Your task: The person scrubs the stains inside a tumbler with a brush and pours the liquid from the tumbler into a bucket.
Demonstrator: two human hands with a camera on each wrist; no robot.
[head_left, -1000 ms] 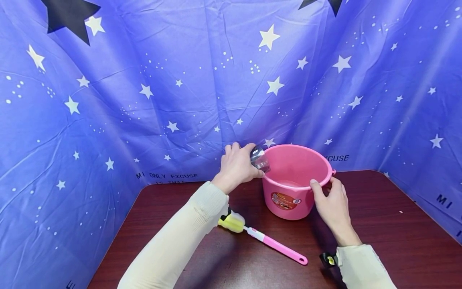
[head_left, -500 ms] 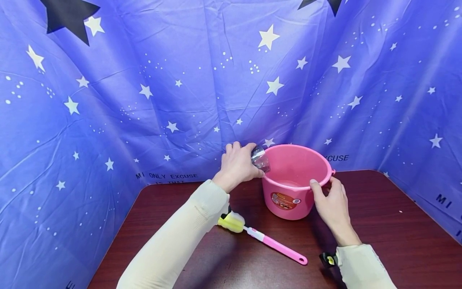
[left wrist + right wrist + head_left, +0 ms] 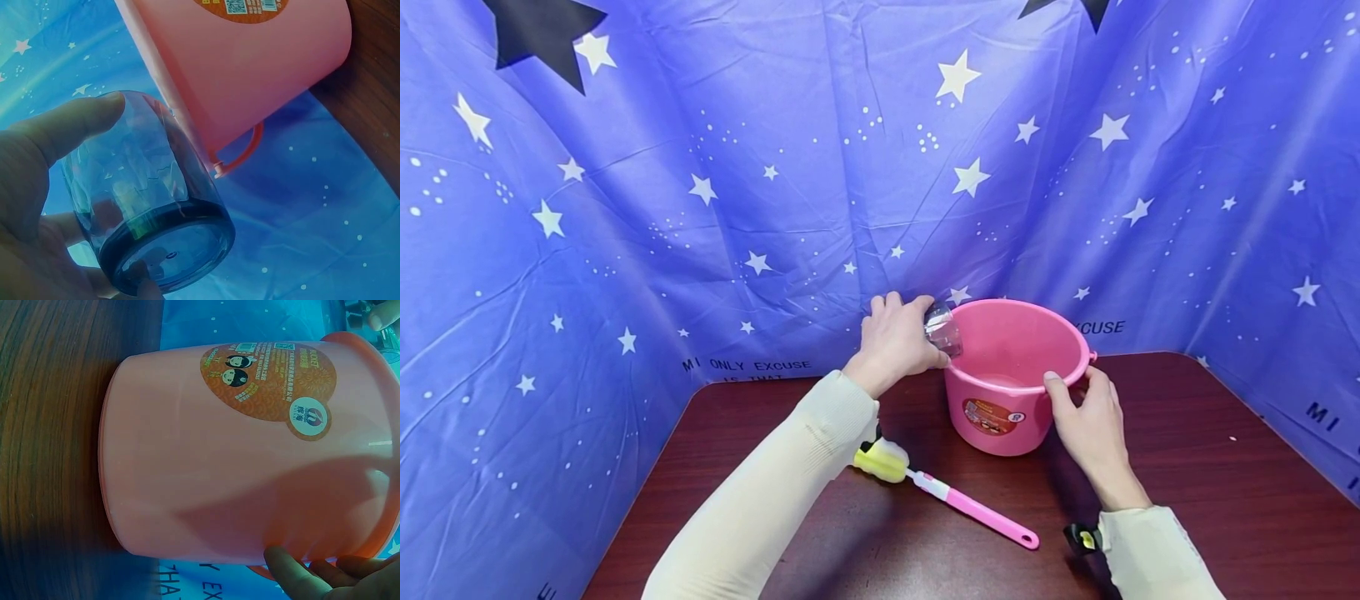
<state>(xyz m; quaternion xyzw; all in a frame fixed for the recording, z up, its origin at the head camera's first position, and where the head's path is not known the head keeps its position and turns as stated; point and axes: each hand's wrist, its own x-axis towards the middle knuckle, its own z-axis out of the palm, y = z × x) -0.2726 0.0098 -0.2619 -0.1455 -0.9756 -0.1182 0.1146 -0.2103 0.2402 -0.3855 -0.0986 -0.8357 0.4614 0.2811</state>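
My left hand [image 3: 895, 340] grips a clear drinking glass [image 3: 943, 329] at the left rim of a pink bucket [image 3: 1000, 412]. The glass is tipped on its side, overlapping the bucket's rim in the head view. Seen from the left wrist, the thick base of the glass [image 3: 175, 250] faces the camera, and the thumb [image 3: 94, 122] lies along its far end. My right hand [image 3: 1090, 429] holds the bucket's right rim, thumb on top and fingers outside. The bucket stands upright, with a shallow layer of liquid seeming to show inside.
A bottle brush with a yellow-and-white sponge head [image 3: 883, 461] and a pink handle [image 3: 992, 518] lies on the dark wood table [image 3: 1210, 467] in front of the bucket. Behind the table hangs a blue star-printed cloth [image 3: 820, 208]. The bucket's pink handle [image 3: 250, 150] hangs at its side.
The left hand and glass have shifted very slightly to the right over the bucket's rim. The right hand, bucket and brush stay where they were.
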